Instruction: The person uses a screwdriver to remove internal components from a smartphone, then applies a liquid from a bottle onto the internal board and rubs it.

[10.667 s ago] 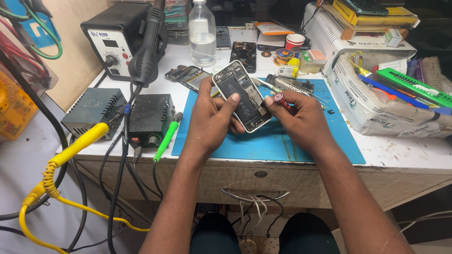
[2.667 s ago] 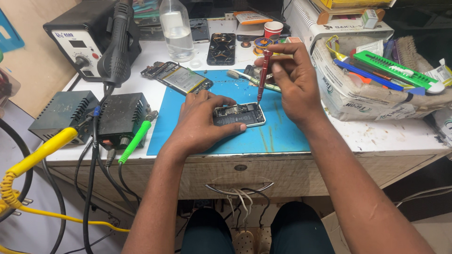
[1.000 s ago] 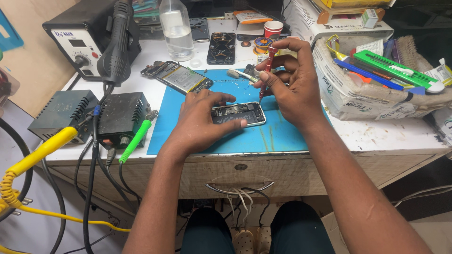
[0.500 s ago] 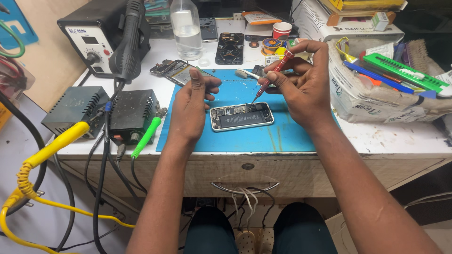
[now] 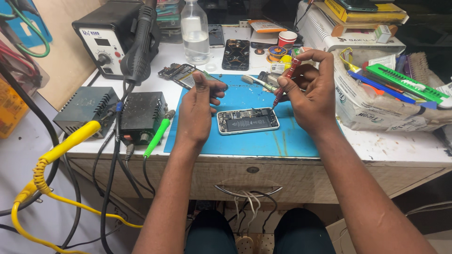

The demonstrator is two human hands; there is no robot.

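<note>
An opened phone (image 5: 248, 121) lies face down on the blue mat (image 5: 292, 141), its battery and insides showing. My right hand (image 5: 314, 96) holds a red screwdriver (image 5: 286, 82) tilted downward, its tip at the phone's upper right corner. My left hand (image 5: 197, 113) hovers just left of the phone, not touching it. Its fingers are curled together near the thumb, and nothing visible sits between them.
A hot-air station (image 5: 106, 35) with its handle stands at the back left, and two black boxes (image 5: 141, 110) with cables sit at the left edge. A plastic bottle (image 5: 194, 33), a black phone frame (image 5: 235, 54), tweezers and small parts lie behind the mat. A bag of tools (image 5: 391, 103) is on the right.
My left hand came off the phone and drew back to its left with fingers curled. My right hand brought the screwdriver tip down to the phone's upper right corner.
</note>
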